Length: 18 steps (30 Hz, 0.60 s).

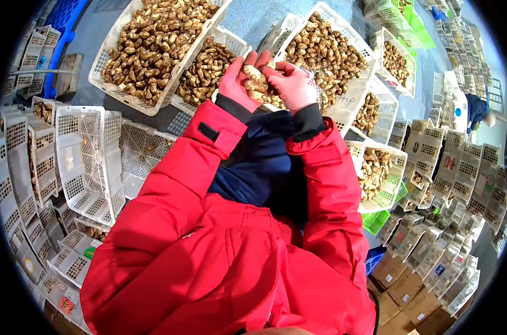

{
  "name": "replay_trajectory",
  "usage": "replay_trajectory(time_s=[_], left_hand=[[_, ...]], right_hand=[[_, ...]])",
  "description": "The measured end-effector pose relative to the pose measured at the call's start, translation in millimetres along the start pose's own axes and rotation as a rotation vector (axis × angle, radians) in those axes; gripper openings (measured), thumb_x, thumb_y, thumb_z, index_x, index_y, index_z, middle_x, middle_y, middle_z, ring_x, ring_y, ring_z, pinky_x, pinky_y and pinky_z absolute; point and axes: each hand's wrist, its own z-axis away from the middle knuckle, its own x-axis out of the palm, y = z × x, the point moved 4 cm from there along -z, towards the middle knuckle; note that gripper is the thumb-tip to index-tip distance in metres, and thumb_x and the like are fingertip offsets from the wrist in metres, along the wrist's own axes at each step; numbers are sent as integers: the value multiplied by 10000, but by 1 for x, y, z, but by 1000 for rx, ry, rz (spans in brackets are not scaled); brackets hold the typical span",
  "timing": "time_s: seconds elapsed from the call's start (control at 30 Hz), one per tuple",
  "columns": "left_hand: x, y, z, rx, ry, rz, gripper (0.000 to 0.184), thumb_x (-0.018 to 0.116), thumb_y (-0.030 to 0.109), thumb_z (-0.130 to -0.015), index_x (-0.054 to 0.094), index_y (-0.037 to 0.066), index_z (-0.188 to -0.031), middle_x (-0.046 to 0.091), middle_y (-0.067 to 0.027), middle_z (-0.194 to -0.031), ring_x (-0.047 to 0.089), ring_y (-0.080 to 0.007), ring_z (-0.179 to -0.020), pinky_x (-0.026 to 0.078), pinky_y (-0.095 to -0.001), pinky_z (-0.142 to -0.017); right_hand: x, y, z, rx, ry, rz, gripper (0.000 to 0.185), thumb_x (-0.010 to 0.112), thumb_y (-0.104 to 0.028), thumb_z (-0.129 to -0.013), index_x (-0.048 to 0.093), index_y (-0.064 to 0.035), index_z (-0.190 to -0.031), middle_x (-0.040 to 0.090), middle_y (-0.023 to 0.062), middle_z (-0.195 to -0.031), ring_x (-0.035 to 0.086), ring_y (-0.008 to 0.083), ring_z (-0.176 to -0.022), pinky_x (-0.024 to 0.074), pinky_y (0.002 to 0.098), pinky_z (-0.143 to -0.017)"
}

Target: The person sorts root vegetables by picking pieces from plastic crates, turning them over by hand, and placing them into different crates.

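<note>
My left hand [239, 84], in a pink glove, cups a few pale brown knobbly tubers [255, 84] in its palm. From the right, my right hand [294, 87], gloved alike, reaches in with its fingers closed on the upper tubers. Both hands are close together above the gap between two white crates. The large crate [165, 92] at the upper left is heaped with darker tubers, and another full crate [355, 84] is just right of my right hand. Partly under my left hand, a lower crate [229, 37] also holds tubers.
Empty white crates [86, 162] stand at the left. More filled crates [397, 151] and a green one [376, 221] are at the right, with tall crate stacks beyond. A person in dark clothes [476, 110] is at the far right. Cardboard boxes [405, 286] lie at the lower right.
</note>
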Motion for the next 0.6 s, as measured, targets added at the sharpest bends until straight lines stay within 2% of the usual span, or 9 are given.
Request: replay_trajectory(time_s=[0.1,0.13,0.23,0.37,0.43,0.5,0.53,0.57,0.6], left_hand=[[-3,4,-2,-84,-247,100,410,409,426,-945,523,147,-1223,510,-94,-1347,541,-252,-1132,484,-444,-815],[-2,6,0,-131,-236,171,372,405,409,-950,563,150,-1166,517,-99,-1337,505,-295,-1192,450,-481,-914],[11,3,9,-126,-47,212,384,433,407,-939,560,127,-1169,497,-118,-1344,481,-312,-1211,387,-529,-1000],[-16,1,-1,-83,97,347,416,473,372,-927,511,59,-1199,505,-173,-1250,496,-354,-1153,365,-563,-1029],[-29,7,-4,-66,119,392,457,442,395,-936,473,32,-1214,495,-203,-1226,492,-368,-1135,368,-571,-1022],[-43,19,-9,-34,234,420,477,435,410,-935,461,25,-1216,485,-217,-1233,481,-376,-1145,368,-580,-1018],[-48,30,-13,-33,258,491,515,460,475,-912,426,34,-1176,423,-193,-1269,441,-362,-1166,349,-613,-1004],[-50,46,-15,26,206,330,663,452,555,-885,376,35,-1287,313,-223,-1406,309,-390,-1312,265,-647,-1042],[-69,59,-19,-19,237,419,728,442,581,-876,312,46,-1353,234,-228,-1454,235,-392,-1354,222,-659,-1052]], right_hand=[[2,-6,-3,43,-33,-88,382,702,-254,-776,651,43,-1012,674,67,-759,619,96,-596,467,234,-543],[-3,-15,4,50,15,-175,338,687,-236,-787,657,40,-980,657,39,-713,584,88,-525,438,225,-488],[-22,1,1,48,40,-537,221,616,-185,-848,664,-1,-960,591,19,-630,506,104,-463,381,232,-442],[-59,22,-9,95,169,-757,232,612,-309,-890,629,-78,-868,546,5,-611,485,115,-476,362,245,-435],[-63,14,-19,115,263,-800,301,603,-375,-904,621,-77,-938,586,18,-674,538,123,-540,428,246,-486],[-46,-21,-31,-99,100,-751,332,582,-372,-919,604,-54,-1009,630,56,-758,586,141,-607,477,259,-549],[-30,-50,-27,-129,6,-732,348,567,-366,-929,587,-40,-1053,642,78,-814,605,153,-655,491,264,-583],[-16,-71,-25,-162,-88,-713,368,553,-359,-939,570,-27,-1096,655,99,-870,623,165,-703,505,269,-617],[-7,-75,-35,-195,-335,-789,401,540,-352,-946,534,-27,-1180,655,124,-937,636,186,-776,520,287,-693]])
